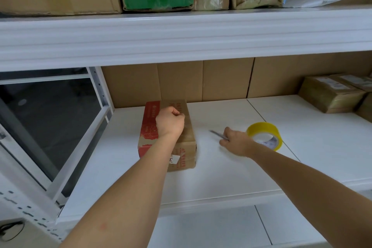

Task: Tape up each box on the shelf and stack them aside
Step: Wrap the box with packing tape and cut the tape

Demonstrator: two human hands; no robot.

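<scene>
Left hand (170, 122) fisted, fingers curled, on box (189, 143), centre frame. Right hand (235, 143) pinching blade (217, 134) beside tape roll (264, 136). Could nick box.

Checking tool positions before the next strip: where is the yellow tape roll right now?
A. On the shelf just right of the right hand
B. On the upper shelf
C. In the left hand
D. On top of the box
A: the yellow tape roll rests on the shelf board right beside the right hand, apart from the box.
</scene>
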